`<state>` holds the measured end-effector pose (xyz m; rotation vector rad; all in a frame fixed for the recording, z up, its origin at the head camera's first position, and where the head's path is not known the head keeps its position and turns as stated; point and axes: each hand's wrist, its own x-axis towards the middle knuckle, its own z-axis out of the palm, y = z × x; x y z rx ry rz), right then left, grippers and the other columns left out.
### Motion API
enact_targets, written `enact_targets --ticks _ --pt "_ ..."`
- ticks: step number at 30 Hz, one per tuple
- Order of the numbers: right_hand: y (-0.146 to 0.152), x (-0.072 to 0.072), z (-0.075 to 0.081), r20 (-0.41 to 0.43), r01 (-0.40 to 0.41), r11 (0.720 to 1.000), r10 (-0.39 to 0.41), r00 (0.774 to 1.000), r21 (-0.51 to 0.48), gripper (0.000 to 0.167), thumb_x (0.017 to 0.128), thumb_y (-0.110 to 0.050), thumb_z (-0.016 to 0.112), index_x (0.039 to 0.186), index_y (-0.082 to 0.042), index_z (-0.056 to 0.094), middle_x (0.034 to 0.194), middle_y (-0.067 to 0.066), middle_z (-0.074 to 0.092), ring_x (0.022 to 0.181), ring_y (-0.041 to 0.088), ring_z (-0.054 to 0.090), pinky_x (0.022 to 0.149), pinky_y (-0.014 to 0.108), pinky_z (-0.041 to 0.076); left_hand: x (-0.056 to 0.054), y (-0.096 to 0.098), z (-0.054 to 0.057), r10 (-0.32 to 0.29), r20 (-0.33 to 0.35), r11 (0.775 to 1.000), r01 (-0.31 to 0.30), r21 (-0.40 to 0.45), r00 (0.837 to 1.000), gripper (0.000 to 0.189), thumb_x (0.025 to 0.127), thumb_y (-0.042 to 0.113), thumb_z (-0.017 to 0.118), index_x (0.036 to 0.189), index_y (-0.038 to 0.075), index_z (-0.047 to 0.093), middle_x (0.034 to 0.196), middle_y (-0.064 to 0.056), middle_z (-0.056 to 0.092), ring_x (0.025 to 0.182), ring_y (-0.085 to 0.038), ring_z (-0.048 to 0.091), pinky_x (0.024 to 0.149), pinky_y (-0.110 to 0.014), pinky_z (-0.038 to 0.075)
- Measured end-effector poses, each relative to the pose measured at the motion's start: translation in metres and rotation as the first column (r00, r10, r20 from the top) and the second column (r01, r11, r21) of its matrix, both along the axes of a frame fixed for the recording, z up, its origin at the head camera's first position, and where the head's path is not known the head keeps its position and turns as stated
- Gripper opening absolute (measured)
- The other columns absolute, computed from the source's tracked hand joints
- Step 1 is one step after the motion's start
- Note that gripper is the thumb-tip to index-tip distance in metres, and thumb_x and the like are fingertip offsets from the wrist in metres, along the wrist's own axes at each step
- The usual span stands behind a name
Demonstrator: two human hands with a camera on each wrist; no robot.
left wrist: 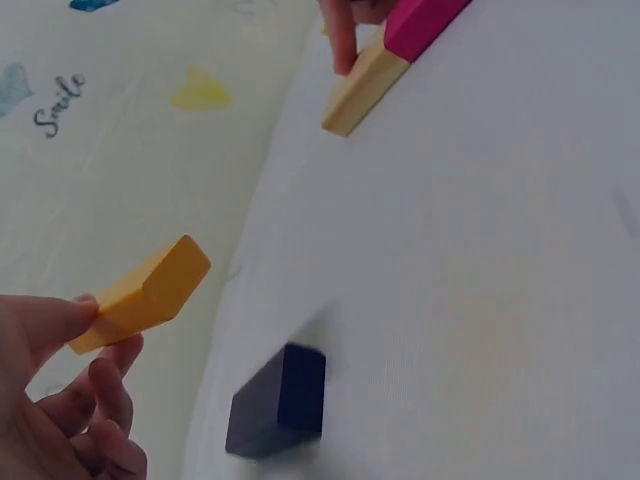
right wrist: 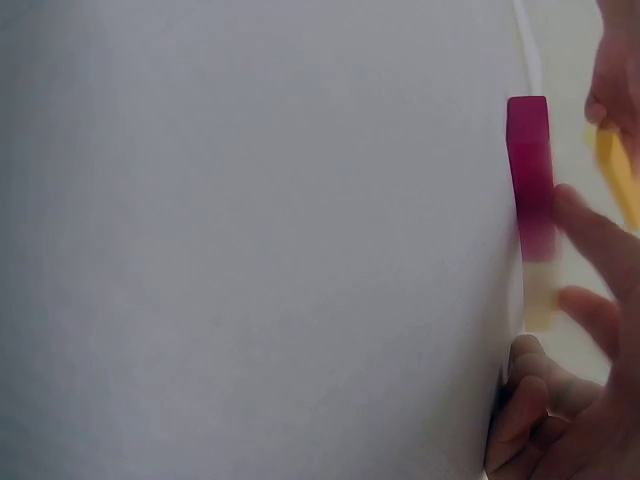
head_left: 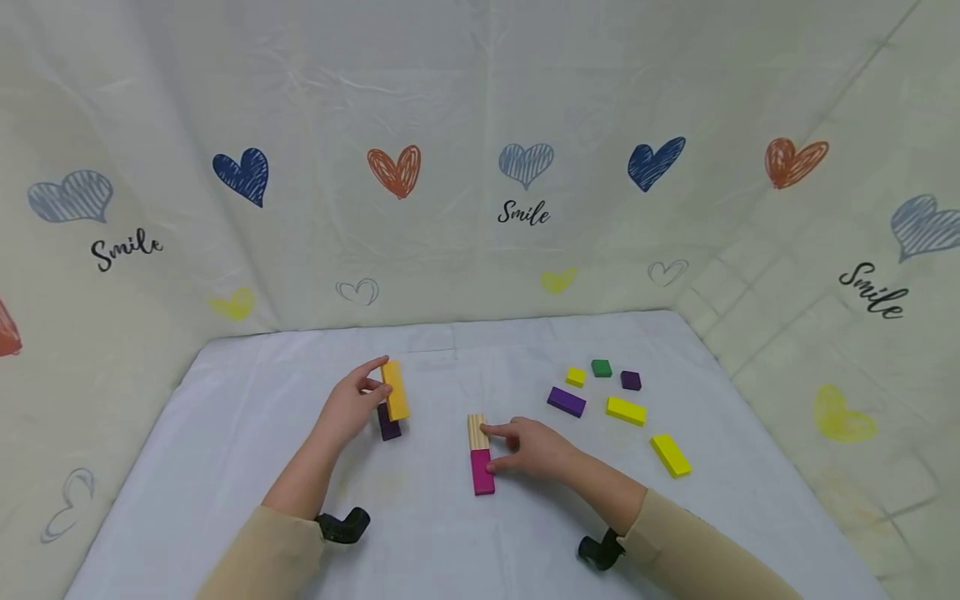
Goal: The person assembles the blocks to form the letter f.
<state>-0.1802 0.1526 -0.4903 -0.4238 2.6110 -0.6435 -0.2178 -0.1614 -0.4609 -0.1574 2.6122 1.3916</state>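
Note:
My left hand (head_left: 352, 406) pinches an orange block (head_left: 395, 390) between thumb and fingers, above a dark purple block (head_left: 389, 423) that it partly covers in the head view. In the left wrist view the orange block (left wrist: 150, 298) is clear of the table, with the dark block (left wrist: 275, 405) beneath. My right hand (head_left: 536, 450) touches the side of two blocks lying end to end: index fingertip at the plain wood block (head_left: 477, 433), thumb at the magenta block (head_left: 482, 473). Its other fingers are curled in the right wrist view.
On the right of the white-covered table (head_left: 420, 550) lie several blocks, among them a purple one (head_left: 566, 402), a green one (head_left: 602, 368) and a yellow one (head_left: 671, 455). A heart-printed cloth (head_left: 450, 242) hangs behind the table.

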Motion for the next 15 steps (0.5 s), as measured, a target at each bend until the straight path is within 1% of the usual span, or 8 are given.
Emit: enact_targets --ticks 3,7,11,15 --pt "0.000 0.000 0.000 0.002 0.003 1.000 -0.003 1.000 0.000 0.070 0.078 -0.046 0.082 0.142 -0.035 0.056 0.084 -0.004 0.052 0.079 0.013 0.050 0.063 0.026 0.045 -0.010 0.021 -0.003 -0.025 -0.025 0.999 0.025 0.020 0.999 0.053 0.098 0.024 0.063 0.148 0.034 0.046 0.113 -0.008 0.064 0.091 -0.023 0.058 0.071 -0.030 0.048" --pt "0.000 -0.001 -0.001 0.011 0.009 1.000 -0.009 1.000 0.001 0.069 0.077 -0.046 0.082 0.141 -0.037 0.056 0.084 -0.004 0.053 0.079 0.013 0.051 0.064 0.026 0.046 -0.019 0.047 -0.007 -0.066 -0.051 0.997 0.068 0.046 0.996 0.052 0.097 0.023 0.066 0.145 0.034 0.050 0.111 -0.006 0.065 0.088 -0.023 0.057 0.068 -0.029 0.048" --pt "0.001 -0.002 -0.003 0.017 0.015 1.000 -0.015 1.000 -0.006 0.069 0.077 -0.047 0.082 0.140 -0.038 0.056 0.084 -0.004 0.053 0.080 0.013 0.052 0.065 0.026 0.048 -0.025 0.068 -0.010 -0.089 -0.053 0.995 0.091 0.043 0.995 0.051 0.096 0.024 0.067 0.143 0.035 0.052 0.110 -0.005 0.065 0.085 -0.023 0.057 0.068 -0.030 0.048" --pt "0.001 -0.004 -0.004 0.017 0.019 1.000 -0.019 1.000 -0.009 0.069 0.076 -0.048 0.082 0.140 -0.038 0.057 0.085 -0.004 0.054 0.080 0.013 0.052 0.065 0.026 0.048 -0.030 0.083 -0.015 -0.099 -0.057 0.994 0.102 0.036 0.993 0.050 0.096 0.024 0.068 0.143 0.034 0.053 0.107 -0.006 0.066 0.084 -0.022 0.058 0.068 -0.029 0.049"
